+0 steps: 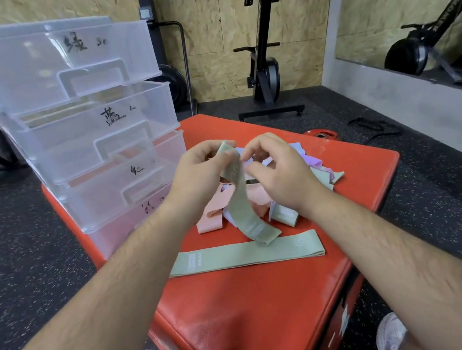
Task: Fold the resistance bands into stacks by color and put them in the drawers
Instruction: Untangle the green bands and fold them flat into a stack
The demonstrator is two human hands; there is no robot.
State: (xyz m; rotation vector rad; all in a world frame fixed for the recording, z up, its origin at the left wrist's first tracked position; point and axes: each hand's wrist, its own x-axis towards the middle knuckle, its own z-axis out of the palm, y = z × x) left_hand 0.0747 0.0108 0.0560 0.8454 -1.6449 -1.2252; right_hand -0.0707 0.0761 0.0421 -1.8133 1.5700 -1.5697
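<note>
While our left hand [199, 174] and right hand [275, 170] pinch the top of one sage-green fabric resistance band [243, 203], half hiding the pink, lilac and green band heap [214, 222], a second green band [246, 254] lies flat on the red padded bench [246, 309]; four clear plastic drawers [92, 121] stand stacked, handwritten 绿 and 蓝 uppermost

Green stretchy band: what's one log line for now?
left hand: pinches sage-green fabric band; right hand: at its top; red padded box: second sage-green band flat
</note>
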